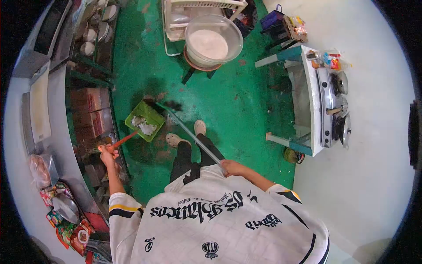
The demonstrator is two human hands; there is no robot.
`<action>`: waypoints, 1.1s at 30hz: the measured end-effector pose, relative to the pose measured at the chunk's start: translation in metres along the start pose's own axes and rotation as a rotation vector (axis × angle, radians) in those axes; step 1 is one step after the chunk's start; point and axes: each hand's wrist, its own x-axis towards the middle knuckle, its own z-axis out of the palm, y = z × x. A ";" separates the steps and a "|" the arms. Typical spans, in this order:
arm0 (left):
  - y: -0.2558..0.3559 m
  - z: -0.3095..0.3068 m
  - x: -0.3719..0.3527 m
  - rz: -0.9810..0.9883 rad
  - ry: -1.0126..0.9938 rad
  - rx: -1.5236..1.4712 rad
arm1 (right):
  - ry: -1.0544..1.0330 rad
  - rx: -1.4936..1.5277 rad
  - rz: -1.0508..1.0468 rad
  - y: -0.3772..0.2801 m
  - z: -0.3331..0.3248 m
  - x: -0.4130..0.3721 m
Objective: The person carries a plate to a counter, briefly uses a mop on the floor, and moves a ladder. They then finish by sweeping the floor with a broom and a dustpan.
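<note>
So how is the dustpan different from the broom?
The dustpan is green with a short red handle; the broom has a long pale handle and dark bristles. The dustpan carries pale rubbish, the broom none. The left hand holds the dustpan, the right hand the broom. Both reach down to the green floor.

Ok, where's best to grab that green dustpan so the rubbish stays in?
By the red handle, near its top end, coming from the pan's rear side, where the left hand grips it. The handle slants up from the back edge of the dustpan, away from the open mouth that faces the broom held by the right hand. Lifting there probably keeps the rubbish tipped toward the back.
</note>
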 end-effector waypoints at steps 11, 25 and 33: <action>0.003 -0.003 -0.007 0.037 0.050 0.016 | 0.276 0.213 0.316 -0.074 -0.063 0.045; 0.003 -0.022 -0.024 -0.030 0.121 -0.098 | 0.189 -0.064 0.118 -0.106 -0.069 0.063; 0.003 -0.033 -0.003 -0.098 0.152 -0.295 | 0.370 -0.021 0.147 -0.097 -0.087 0.214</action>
